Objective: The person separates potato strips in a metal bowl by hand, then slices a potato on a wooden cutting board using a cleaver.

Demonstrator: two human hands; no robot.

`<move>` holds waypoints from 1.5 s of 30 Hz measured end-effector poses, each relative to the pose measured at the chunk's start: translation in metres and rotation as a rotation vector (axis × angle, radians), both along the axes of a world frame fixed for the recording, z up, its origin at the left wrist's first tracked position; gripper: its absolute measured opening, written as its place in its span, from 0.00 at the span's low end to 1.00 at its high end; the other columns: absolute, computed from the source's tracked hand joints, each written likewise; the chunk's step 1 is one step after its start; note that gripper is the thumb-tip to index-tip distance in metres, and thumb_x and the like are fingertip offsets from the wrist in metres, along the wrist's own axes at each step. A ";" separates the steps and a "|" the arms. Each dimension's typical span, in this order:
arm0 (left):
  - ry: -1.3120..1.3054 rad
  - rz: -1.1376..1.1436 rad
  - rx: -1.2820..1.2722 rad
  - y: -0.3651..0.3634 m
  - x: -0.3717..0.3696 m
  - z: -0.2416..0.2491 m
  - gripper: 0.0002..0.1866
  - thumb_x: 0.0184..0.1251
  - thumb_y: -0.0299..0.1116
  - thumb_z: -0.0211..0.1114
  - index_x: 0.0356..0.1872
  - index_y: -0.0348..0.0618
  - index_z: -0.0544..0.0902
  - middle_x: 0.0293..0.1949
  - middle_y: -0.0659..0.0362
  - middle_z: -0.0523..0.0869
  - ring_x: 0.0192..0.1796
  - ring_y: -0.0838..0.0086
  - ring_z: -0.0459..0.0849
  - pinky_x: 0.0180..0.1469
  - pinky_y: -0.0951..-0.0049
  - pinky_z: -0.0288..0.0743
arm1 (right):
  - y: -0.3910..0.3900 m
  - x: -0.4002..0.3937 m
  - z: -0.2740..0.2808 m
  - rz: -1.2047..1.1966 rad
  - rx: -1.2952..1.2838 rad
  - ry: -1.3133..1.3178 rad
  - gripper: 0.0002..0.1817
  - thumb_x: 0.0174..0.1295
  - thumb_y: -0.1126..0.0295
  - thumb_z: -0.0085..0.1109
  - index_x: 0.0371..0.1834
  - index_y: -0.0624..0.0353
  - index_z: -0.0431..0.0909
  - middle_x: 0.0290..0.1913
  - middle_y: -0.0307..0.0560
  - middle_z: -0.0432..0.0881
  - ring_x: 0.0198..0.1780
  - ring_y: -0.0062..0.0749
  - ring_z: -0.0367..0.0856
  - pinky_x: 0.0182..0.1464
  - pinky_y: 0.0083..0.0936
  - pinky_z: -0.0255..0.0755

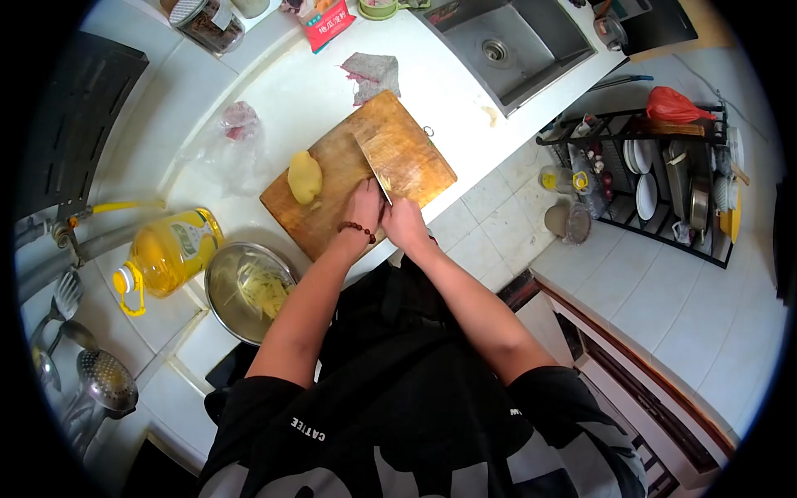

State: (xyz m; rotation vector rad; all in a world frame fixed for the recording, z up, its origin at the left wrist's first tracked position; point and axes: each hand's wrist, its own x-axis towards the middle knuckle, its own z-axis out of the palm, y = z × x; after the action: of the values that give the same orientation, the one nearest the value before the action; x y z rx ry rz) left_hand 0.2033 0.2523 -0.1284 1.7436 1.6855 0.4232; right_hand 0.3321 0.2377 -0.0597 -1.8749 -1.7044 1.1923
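Observation:
My right hand [404, 224] is closed around the handle of a kitchen knife [382, 184], whose blade points away from me over the wooden cutting board [332, 137]. Right beside the blade, my left hand [363, 209], with a beaded bracelet at the wrist, is pressed down on the board with its fingers drawn together. Whatever lies under those fingers is hidden. A peeled potato [305, 177] rests on the board's left part, apart from both hands. To the left of my left forearm, a metal bowl [217, 286] holds pale yellow potato strips [264, 290].
An oil bottle [173, 251] stands left of the bowl. Beyond the board lie a grey cloth [374, 76] and a clear plastic bag [234, 145]. The sink [531, 62] is at the far right of the counter [448, 91]. A dish rack [664, 187] stands at right.

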 end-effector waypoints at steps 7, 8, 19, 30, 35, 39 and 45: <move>-0.044 -0.014 -0.017 -0.006 -0.004 0.009 0.16 0.67 0.26 0.68 0.53 0.32 0.79 0.49 0.38 0.84 0.50 0.41 0.86 0.54 0.48 0.82 | -0.038 0.010 0.028 0.012 -0.061 -0.097 0.13 0.68 0.76 0.54 0.51 0.68 0.83 0.36 0.77 0.85 0.42 0.74 0.85 0.50 0.64 0.78; -0.037 -0.007 -0.005 -0.005 -0.003 0.010 0.17 0.69 0.27 0.67 0.55 0.31 0.79 0.49 0.37 0.84 0.51 0.39 0.85 0.53 0.48 0.82 | -0.038 0.008 0.025 0.014 -0.064 -0.097 0.13 0.68 0.76 0.54 0.51 0.68 0.83 0.36 0.77 0.85 0.42 0.74 0.85 0.50 0.64 0.78; -0.027 -0.002 0.075 -0.002 -0.004 0.010 0.15 0.68 0.27 0.67 0.53 0.30 0.81 0.46 0.37 0.85 0.50 0.40 0.85 0.53 0.48 0.81 | -0.015 0.002 0.029 -0.003 -0.067 -0.036 0.15 0.69 0.75 0.54 0.55 0.66 0.84 0.41 0.79 0.84 0.48 0.76 0.84 0.52 0.61 0.78; -0.015 0.041 -0.009 -0.007 -0.005 0.017 0.14 0.66 0.25 0.68 0.51 0.30 0.81 0.47 0.37 0.85 0.51 0.40 0.84 0.55 0.48 0.81 | -0.019 -0.005 0.017 -0.031 -0.175 -0.076 0.15 0.70 0.73 0.54 0.54 0.66 0.84 0.41 0.78 0.84 0.47 0.75 0.84 0.52 0.61 0.78; 0.025 0.025 0.044 -0.009 -0.005 0.008 0.12 0.67 0.29 0.68 0.47 0.32 0.82 0.45 0.39 0.86 0.50 0.42 0.86 0.53 0.49 0.82 | -0.013 -0.006 0.001 0.028 -0.118 -0.120 0.15 0.70 0.73 0.54 0.55 0.64 0.84 0.40 0.78 0.84 0.47 0.75 0.84 0.52 0.61 0.78; 0.148 0.003 0.080 -0.007 -0.007 0.010 0.12 0.66 0.33 0.70 0.43 0.35 0.83 0.42 0.43 0.87 0.47 0.47 0.88 0.50 0.51 0.83 | -0.026 0.000 0.015 0.004 -0.108 -0.080 0.15 0.70 0.73 0.55 0.56 0.63 0.85 0.40 0.77 0.84 0.47 0.75 0.84 0.52 0.61 0.78; 0.171 -0.019 0.108 -0.008 -0.010 0.013 0.13 0.66 0.36 0.71 0.43 0.37 0.83 0.43 0.45 0.87 0.48 0.49 0.87 0.52 0.51 0.81 | -0.039 0.003 0.022 0.008 -0.104 -0.117 0.14 0.69 0.74 0.55 0.55 0.66 0.83 0.37 0.77 0.85 0.43 0.75 0.86 0.50 0.64 0.79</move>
State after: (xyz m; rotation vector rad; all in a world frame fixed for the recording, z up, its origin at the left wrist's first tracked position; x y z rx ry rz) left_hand 0.1935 0.2439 -0.1152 1.9197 1.7916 0.3710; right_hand 0.3347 0.1985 -0.0381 -2.0378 -1.7414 1.2181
